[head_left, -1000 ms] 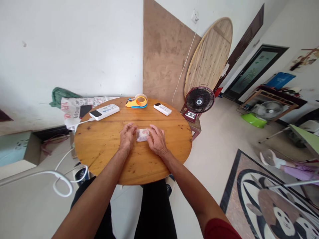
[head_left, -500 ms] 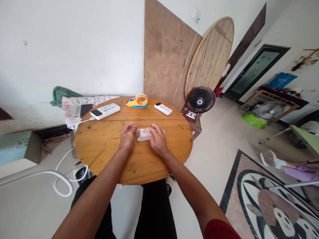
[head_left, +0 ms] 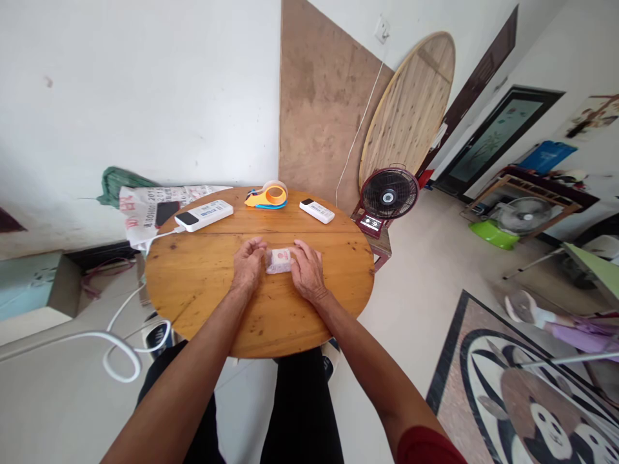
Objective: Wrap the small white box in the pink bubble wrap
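Note:
A small white packet with red print, wrapped in what looks like clear bubble wrap [head_left: 278, 261], lies on the round wooden table [head_left: 193, 277]. At its left end, my left hand [head_left: 248, 261] has its fingers curled together and pinches the loose edge of the wrap. My right hand [head_left: 306, 265] grips the opposite end, its fingers bent over the side and the thumb close to the packet. The fingertips of both hands are partly hidden.
Along the table's far side are a large white power bank [head_left: 204, 215] with a cable, an orange tape dispenser [head_left: 268, 196] and a smaller white device [head_left: 316, 211]. A fan [head_left: 389, 194] stands to the right. Another person's leg [head_left: 575, 335] shows at the right edge.

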Action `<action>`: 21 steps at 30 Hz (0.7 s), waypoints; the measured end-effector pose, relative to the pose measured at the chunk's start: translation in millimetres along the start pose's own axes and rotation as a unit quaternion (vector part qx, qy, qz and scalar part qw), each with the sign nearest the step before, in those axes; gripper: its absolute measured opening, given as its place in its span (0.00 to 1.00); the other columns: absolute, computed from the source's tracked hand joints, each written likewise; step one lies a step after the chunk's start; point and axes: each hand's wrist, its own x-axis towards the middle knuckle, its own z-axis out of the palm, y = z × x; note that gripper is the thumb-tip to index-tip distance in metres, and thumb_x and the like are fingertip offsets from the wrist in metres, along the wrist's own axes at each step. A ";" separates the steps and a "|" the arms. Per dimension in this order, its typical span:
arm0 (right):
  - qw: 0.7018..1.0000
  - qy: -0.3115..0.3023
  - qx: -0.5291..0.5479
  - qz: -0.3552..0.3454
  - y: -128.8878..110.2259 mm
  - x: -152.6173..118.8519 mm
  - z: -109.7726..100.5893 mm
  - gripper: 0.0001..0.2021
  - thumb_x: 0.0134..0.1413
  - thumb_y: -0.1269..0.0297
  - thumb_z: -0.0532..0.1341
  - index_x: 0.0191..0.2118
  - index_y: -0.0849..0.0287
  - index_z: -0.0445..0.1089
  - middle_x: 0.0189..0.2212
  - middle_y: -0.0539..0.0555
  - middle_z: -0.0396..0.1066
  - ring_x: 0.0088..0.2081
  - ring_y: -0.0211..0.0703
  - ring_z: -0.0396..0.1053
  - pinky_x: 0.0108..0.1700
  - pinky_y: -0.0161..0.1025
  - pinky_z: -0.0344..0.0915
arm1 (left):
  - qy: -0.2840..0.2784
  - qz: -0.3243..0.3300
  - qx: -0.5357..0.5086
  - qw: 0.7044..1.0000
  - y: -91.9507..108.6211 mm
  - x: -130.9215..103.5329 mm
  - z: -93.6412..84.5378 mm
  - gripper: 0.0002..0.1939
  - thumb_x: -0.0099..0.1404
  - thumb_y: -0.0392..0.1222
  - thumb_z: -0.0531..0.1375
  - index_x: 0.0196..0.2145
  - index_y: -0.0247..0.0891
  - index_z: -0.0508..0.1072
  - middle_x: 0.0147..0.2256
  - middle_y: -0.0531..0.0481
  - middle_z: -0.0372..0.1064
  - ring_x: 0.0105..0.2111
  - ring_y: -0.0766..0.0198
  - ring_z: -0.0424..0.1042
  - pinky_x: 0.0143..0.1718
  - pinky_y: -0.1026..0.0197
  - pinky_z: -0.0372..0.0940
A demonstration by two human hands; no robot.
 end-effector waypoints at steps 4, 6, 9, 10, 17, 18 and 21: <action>1.000 -0.002 0.001 0.000 -0.2 -0.1 0.1 0.17 0.62 0.68 0.51 0.54 0.58 0.65 0.60 0.59 0.61 0.60 0.46 0.59 0.60 0.44 0.51 | -0.037 0.003 0.000 0.999 -0.4 -3.2 -0.2 0.21 0.40 0.40 0.63 0.36 0.35 0.73 0.36 0.47 0.74 0.31 0.65 0.69 0.30 0.64 0.64; 1.000 -0.001 0.002 0.000 -0.4 0.0 -0.3 0.17 0.62 0.68 0.51 0.54 0.58 0.65 0.60 0.59 0.61 0.60 0.46 0.59 0.60 0.44 0.51 | -0.063 0.010 0.014 0.998 -1.4 -4.5 -1.1 0.23 0.41 0.42 0.63 0.38 0.35 0.74 0.38 0.47 0.74 0.29 0.66 0.67 0.29 0.64 0.63; 1.000 -0.002 0.002 0.000 -0.8 0.0 -0.9 0.17 0.62 0.68 0.51 0.55 0.58 0.65 0.61 0.59 0.60 0.60 0.46 0.59 0.60 0.44 0.50 | -0.087 0.006 0.030 0.996 -2.9 -5.6 -2.8 0.24 0.43 0.44 0.64 0.40 0.34 0.75 0.34 0.50 0.73 0.26 0.67 0.65 0.27 0.64 0.61; 1.000 -0.003 0.002 0.000 -0.9 0.0 -1.1 0.17 0.62 0.68 0.50 0.55 0.58 0.65 0.61 0.59 0.60 0.60 0.46 0.58 0.60 0.44 0.50 | -0.093 0.001 0.034 0.995 -3.1 -5.7 -3.3 0.25 0.44 0.44 0.64 0.41 0.34 0.75 0.31 0.52 0.72 0.25 0.68 0.64 0.27 0.64 0.61; 1.000 -0.010 0.003 0.004 -1.4 -0.1 -1.7 0.18 0.63 0.67 0.50 0.56 0.58 0.64 0.61 0.60 0.60 0.61 0.47 0.57 0.60 0.45 0.50 | -0.141 0.024 0.082 0.986 -3.2 -5.9 -4.1 0.24 0.46 0.47 0.66 0.41 0.33 0.78 0.31 0.50 0.73 0.28 0.65 0.67 0.32 0.62 0.64; 1.000 -0.011 0.003 0.005 -1.4 -0.2 -1.6 0.18 0.63 0.67 0.50 0.56 0.58 0.64 0.61 0.60 0.60 0.61 0.47 0.58 0.60 0.45 0.50 | -0.144 0.026 0.085 0.986 -3.2 -6.0 -3.9 0.24 0.46 0.47 0.66 0.40 0.33 0.78 0.33 0.49 0.74 0.30 0.64 0.69 0.34 0.61 0.65; 1.000 -0.009 0.001 0.006 -1.4 -0.3 -1.2 0.18 0.64 0.67 0.49 0.57 0.58 0.64 0.61 0.59 0.60 0.60 0.46 0.58 0.60 0.44 0.51 | -0.152 0.015 0.086 0.984 -3.5 -6.3 -3.7 0.25 0.45 0.46 0.65 0.43 0.33 0.77 0.35 0.48 0.74 0.31 0.63 0.69 0.35 0.60 0.66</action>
